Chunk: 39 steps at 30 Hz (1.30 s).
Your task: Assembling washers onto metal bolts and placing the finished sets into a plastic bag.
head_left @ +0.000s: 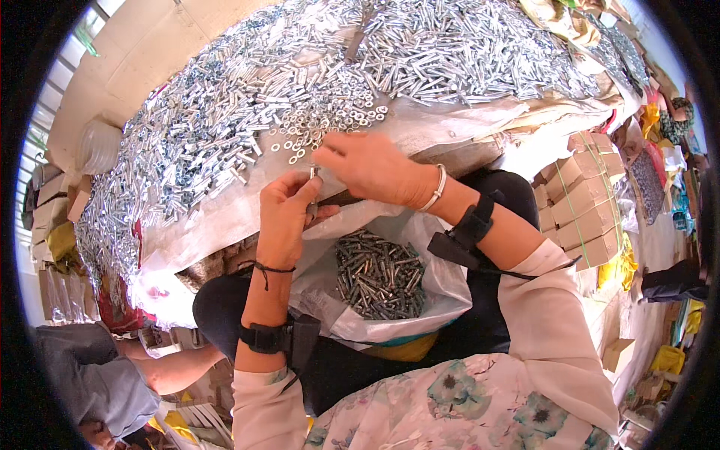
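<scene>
My left hand (283,210) pinches a small metal bolt (313,173) upright between thumb and fingers, above the near edge of the sheet. Just above it and to the right, my right hand (375,169) has its fingers closed; what they hold, if anything, is too small to make out. Beyond the fingertips lies a loose pile of flat silver washers (322,124). In my lap an opened white plastic bag (450,296) holds many dark metal bolts (379,274), below both hands.
Heaps of short silver metal sleeves (195,127) spread to the left, and longer silver pieces (465,52) to the far right. A pale sheet (427,124) lies under them. Tied cardboard boxes (585,199) stand at right. Another person's leg (180,367) is at lower left.
</scene>
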Each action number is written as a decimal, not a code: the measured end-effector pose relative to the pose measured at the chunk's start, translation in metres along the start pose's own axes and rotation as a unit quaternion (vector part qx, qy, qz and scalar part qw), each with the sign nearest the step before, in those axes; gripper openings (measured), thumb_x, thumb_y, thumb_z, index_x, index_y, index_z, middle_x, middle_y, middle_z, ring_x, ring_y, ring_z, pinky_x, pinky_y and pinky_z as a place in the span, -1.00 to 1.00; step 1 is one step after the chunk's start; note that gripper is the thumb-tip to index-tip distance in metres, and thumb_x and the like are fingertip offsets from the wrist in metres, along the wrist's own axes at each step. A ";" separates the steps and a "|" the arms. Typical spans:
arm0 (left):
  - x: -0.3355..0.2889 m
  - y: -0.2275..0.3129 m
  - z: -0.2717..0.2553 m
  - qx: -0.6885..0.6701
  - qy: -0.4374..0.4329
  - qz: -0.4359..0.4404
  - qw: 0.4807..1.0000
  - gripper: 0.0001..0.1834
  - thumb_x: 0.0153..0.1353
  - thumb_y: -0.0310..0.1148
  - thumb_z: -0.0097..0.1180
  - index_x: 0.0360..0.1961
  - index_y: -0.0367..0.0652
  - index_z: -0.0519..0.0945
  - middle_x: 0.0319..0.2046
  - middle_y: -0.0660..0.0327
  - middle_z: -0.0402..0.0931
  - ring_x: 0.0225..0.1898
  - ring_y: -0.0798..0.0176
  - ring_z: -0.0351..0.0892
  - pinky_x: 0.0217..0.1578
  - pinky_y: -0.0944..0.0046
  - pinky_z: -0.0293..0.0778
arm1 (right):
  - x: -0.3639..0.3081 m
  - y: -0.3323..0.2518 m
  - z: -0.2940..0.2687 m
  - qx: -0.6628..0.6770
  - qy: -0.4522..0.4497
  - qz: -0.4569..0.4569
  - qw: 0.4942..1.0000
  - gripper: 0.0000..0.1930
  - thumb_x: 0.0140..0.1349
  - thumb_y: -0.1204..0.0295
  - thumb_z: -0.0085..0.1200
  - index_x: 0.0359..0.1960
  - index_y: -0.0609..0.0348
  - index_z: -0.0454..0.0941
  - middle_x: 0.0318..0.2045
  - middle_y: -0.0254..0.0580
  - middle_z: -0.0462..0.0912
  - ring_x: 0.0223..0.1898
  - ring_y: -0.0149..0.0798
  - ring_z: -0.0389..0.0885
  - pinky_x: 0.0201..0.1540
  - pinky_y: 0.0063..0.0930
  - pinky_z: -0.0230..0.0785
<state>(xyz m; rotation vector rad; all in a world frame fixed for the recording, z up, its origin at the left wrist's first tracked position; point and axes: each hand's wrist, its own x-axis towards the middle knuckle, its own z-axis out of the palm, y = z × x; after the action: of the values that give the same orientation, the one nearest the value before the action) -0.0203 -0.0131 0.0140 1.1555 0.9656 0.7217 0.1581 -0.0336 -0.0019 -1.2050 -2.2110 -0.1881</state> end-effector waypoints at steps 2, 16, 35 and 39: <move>0.002 0.001 -0.002 0.021 0.002 -0.010 1.000 -0.86 0.21 -0.42 0.09 -0.34 -0.32 0.53 -0.56 0.36 0.37 -0.64 0.55 0.37 -0.39 0.34 0.66 | -0.004 0.014 -0.007 -0.071 -0.002 0.051 0.996 -0.83 -0.03 0.51 0.03 -0.36 0.17 0.39 -0.41 -0.12 0.42 -0.41 -0.04 0.55 -0.45 -0.20 0.41; 0.009 -0.007 0.003 0.003 -0.028 0.012 1.000 -0.84 0.20 -0.42 0.12 -0.32 -0.33 0.54 -0.56 0.36 0.35 -0.62 0.55 0.34 -0.44 0.38 0.65 | -0.004 0.027 0.001 -0.101 0.028 0.132 0.986 -0.90 0.12 0.39 0.02 -0.40 0.13 0.48 -0.43 -0.15 0.47 -0.47 -0.02 0.54 -0.46 -0.20 0.37; 0.004 -0.002 0.004 -0.006 -0.055 0.010 0.998 -0.89 0.20 -0.45 0.12 -0.33 -0.30 0.53 -0.58 0.38 0.35 -0.66 0.57 0.34 -0.40 0.41 0.62 | -0.005 0.026 0.002 0.434 0.008 0.184 0.882 -0.90 0.18 0.52 0.05 -0.29 0.27 0.53 -0.44 -0.40 0.54 -0.40 -0.54 0.46 -0.33 -0.59 0.35; 0.003 -0.008 0.005 0.033 -0.060 0.087 0.994 -0.90 0.20 -0.48 0.11 -0.31 -0.31 0.53 -0.57 0.37 0.37 -0.63 0.56 0.38 -0.42 0.44 0.59 | 0.003 0.017 -0.008 0.362 -0.018 0.186 0.913 -0.90 0.18 0.49 0.08 -0.31 0.26 0.55 -0.49 -0.38 0.52 -0.45 -0.54 0.46 -0.37 -0.60 0.34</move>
<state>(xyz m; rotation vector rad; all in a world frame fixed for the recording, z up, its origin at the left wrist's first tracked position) -0.0147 -0.0151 0.0060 1.3373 0.7990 0.7549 0.1739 -0.0246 0.0042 -1.1463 -1.7602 0.7494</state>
